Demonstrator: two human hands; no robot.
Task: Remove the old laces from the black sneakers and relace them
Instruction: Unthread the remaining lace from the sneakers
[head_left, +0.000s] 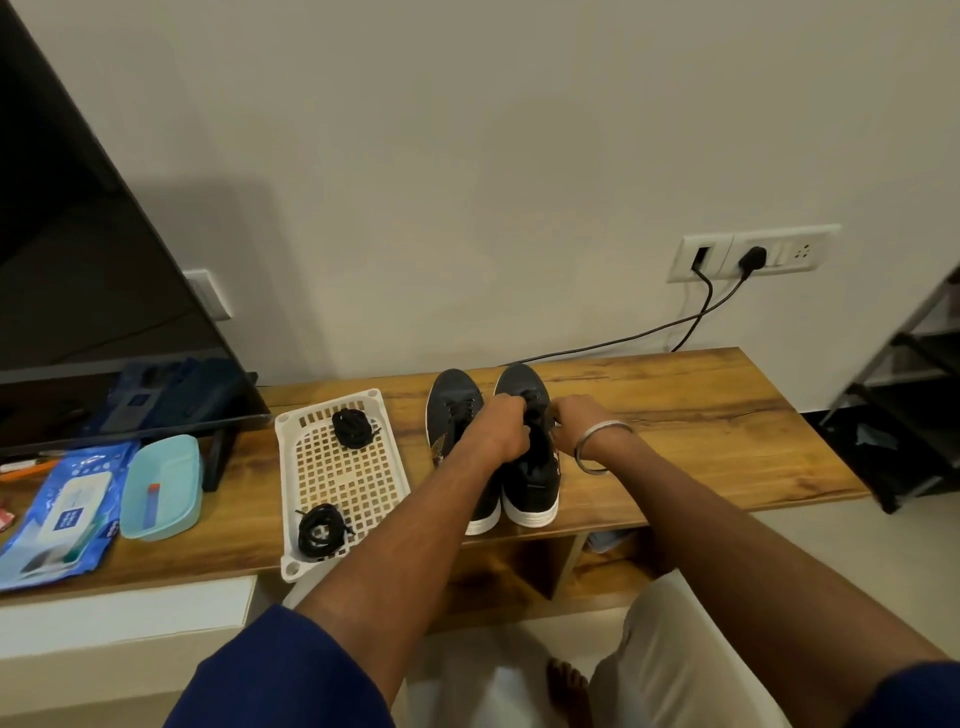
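- Nearest, at the bottom edge: blue sleeves, both bare forearms reaching forward over the wooden table.
- Near the table's front edge, left of the arms: white plastic basket with a grid floor, holding two coiled black lace bundles, one at its near end, one at its far end.
- Further left on the table: light blue lidded box, then a blue wet-wipes pack beside it.
- Mid-table, just right of the basket: pair of black sneakers with white soles, side by side and touching, heels toward the camera, toes toward the wall.
- Left hand curled over the laces of the right sneaker, pinching at the lacing near the tongue.
- Right hand, silver bangle on the wrist, fingers bent onto the same sneaker's lace area from the other side; exact grasp hidden by the knuckles, so cannot tell.
- Left sneaker untouched, partly covered by the left forearm.
- Farther back on the left: dark television screen on its stand.
- On the wall behind: white socket plate with a black plug and cable trailing down to the table.
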